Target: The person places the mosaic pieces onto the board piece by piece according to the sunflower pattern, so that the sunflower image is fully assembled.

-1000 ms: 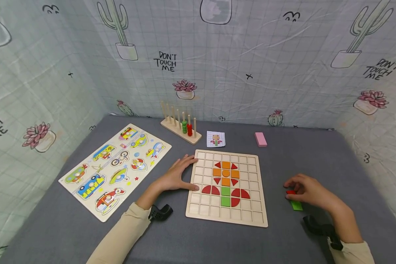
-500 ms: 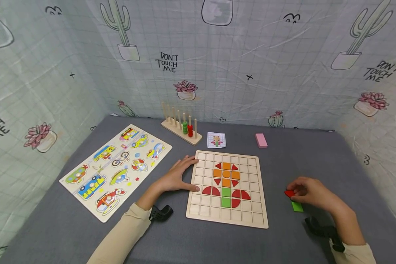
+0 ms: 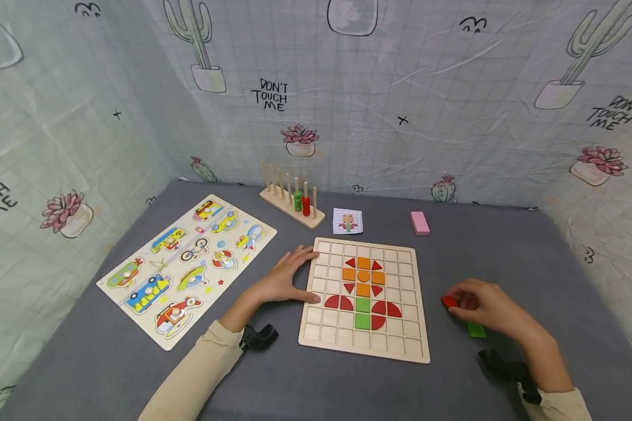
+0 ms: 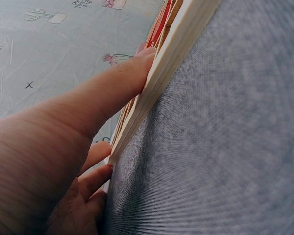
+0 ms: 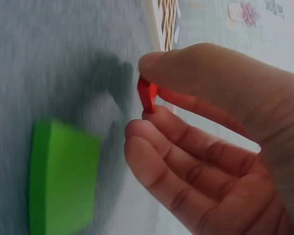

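A wooden grid board (image 3: 342,339) lies on the table, bearing orange, red and green flat pieces set in a flower-like pattern. My left hand (image 3: 281,282) rests along the board's left edge, thumb and fingers spread apart; the left wrist view shows the thumb (image 4: 122,76) on the rim. To the right of the board, my right hand (image 3: 492,307) pinches a small red wooden piece (image 5: 147,95) between thumb and fingers. Its exact shape is mostly hidden by the fingertips. Just beneath that hand, a green block (image 5: 71,181) lies on the table, partly covered in the head view.
On the left lies a vehicle puzzle board (image 3: 189,257). Behind the grid board stand a peg rack (image 3: 292,207) with green and red beads and a small pattern card (image 3: 347,221). A pink block (image 3: 419,223) lies at the back right. Patterned cloth walls (image 3: 347,88) enclose the table.
My right hand has lifted the red piece away from beside the green block and moved slightly left toward the board. The left hand stays at the board's edge.
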`<state>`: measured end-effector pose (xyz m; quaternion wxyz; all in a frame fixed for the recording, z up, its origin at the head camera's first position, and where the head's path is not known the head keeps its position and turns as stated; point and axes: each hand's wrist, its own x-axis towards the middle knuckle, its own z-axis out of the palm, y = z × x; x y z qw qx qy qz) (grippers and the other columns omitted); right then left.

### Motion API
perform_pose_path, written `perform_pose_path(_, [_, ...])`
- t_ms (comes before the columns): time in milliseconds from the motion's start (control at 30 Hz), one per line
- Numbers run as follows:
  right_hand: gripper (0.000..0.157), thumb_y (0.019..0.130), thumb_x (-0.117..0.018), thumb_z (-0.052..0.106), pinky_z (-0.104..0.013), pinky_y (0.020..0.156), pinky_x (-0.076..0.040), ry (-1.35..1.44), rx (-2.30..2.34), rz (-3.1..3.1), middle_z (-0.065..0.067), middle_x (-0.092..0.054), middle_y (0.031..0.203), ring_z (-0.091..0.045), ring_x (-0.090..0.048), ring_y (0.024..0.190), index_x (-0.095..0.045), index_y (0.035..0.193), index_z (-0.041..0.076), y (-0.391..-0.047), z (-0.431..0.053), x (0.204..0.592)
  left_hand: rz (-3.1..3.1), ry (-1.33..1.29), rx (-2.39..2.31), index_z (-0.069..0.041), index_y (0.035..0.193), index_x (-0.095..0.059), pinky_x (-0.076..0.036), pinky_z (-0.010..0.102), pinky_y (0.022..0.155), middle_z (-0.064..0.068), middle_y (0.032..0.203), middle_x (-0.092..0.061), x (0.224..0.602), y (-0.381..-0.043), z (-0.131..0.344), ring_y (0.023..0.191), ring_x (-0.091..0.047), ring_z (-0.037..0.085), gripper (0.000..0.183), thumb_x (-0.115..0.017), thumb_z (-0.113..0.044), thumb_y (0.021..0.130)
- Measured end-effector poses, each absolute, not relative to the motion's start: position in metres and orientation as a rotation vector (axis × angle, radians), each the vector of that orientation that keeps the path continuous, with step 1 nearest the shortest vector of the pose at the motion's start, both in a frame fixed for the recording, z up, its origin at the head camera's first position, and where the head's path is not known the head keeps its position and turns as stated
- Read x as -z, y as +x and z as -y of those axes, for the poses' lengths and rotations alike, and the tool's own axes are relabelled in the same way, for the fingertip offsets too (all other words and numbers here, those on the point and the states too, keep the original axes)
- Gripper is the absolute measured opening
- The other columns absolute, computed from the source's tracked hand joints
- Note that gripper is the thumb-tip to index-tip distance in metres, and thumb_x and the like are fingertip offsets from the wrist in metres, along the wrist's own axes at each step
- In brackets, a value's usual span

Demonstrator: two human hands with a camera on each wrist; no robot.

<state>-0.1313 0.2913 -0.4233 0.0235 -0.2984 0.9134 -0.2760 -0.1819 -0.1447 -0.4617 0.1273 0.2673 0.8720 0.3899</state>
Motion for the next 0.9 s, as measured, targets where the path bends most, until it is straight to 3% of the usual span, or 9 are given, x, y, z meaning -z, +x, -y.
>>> perform_pose_path(333, [0.023, 0.079, -0.077, 0.0, -0.022, 0.053, -0.047, -0.976, 0.895, -2.821, 0.002, -0.058, 0.088, 0.004, -0.047, 0.066, -0.069, 0.1, 0.004, -0.125, -0.26, 0.417, -2.545, 0.793, -1.121, -0.007, 0.15, -0.036, -0.002, 0.051, 0.121, 0.015, 0.16, -0.023, 0.462, -0.184, 0.145, 0.15, -0.005, 0.034, 0.094, -0.085, -0.032, 0.075])
perform_pose_path(567, [0.029, 0.084, -0.077, 0.01, -0.022, 0.056, -0.047, -0.956, 0.891, -2.742, 0.003, -0.055, 0.087, -0.002, -0.048, 0.068, -0.066, 0.11, 0.002, -0.126, -0.234, 0.417, -2.536, 0.799, -1.124, -0.007, 0.151, -0.035, -0.002, 0.051, 0.121, 0.015, 0.16, -0.023, 0.461, -0.184, 0.146, 0.15, -0.005, 0.033, 0.094, -0.085, -0.032, 0.075])
perform_pose_path(900, [0.023, 0.085, -0.075, 0.011, -0.021, 0.059, -0.047, -0.976, 0.87, -2.605, 0.001, -0.059, 0.091, -0.008, -0.05, 0.073, -0.069, 0.106, 0.004, -0.13, -0.194, 0.416, -2.533, 0.784, -1.124, -0.008, 0.151, -0.036, -0.002, 0.051, 0.121, 0.014, 0.16, -0.023, 0.461, -0.184, 0.145, 0.15, -0.005, 0.033, 0.094, -0.085, -0.032, 0.075])
